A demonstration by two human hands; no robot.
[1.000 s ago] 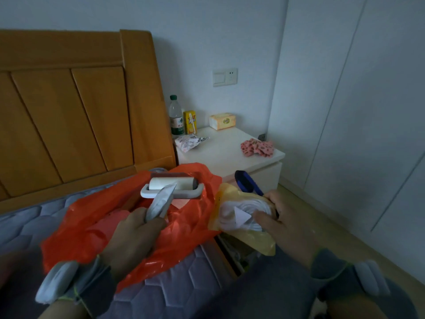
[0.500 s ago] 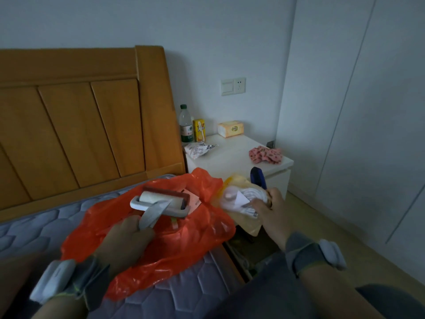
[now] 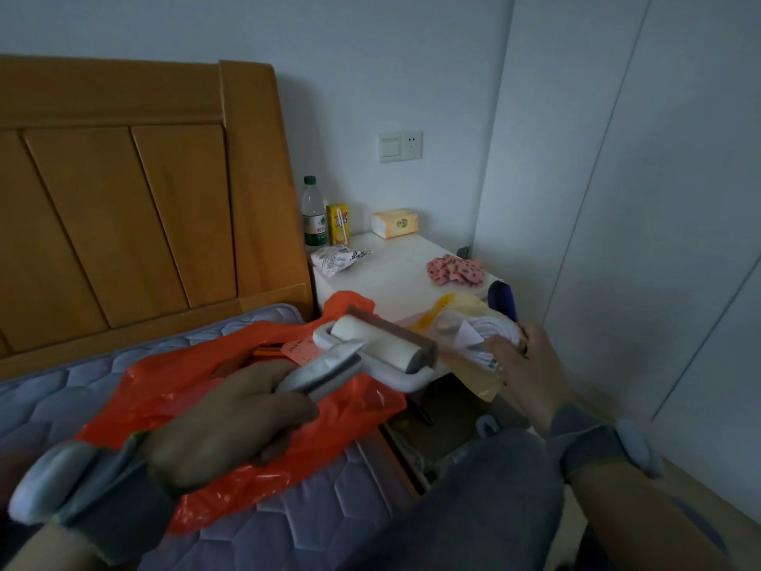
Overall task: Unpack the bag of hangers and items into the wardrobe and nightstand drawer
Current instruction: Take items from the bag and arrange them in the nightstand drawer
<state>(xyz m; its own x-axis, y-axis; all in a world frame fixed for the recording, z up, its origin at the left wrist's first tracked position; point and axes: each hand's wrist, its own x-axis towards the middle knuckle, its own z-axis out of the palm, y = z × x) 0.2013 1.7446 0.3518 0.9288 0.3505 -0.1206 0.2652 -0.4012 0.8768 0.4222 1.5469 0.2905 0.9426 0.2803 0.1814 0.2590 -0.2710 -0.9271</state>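
Both hands have carried their loads from over the orange bag (image 3: 230, 410) toward the nightstand (image 3: 395, 278). The left hand (image 3: 230, 422) is closed around the lint roller (image 3: 370, 348); the right hand (image 3: 531, 372) clasps the yellow packet (image 3: 461, 323), now over the nightstand's front edge, probably drawer-bound.

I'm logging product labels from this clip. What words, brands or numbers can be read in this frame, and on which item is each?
None reads with certainty.
Water bottle: green label, print too small.
Yellow drink carton: lettering blurred.
Tissue box: logo unreadable.
White snack packet: print too small.
Pink tag in the orange bag: blurred text lines.
Yellow packet in the right hand: barcode sticker, digits unreadable.
Lint roller in the left hand: no text.
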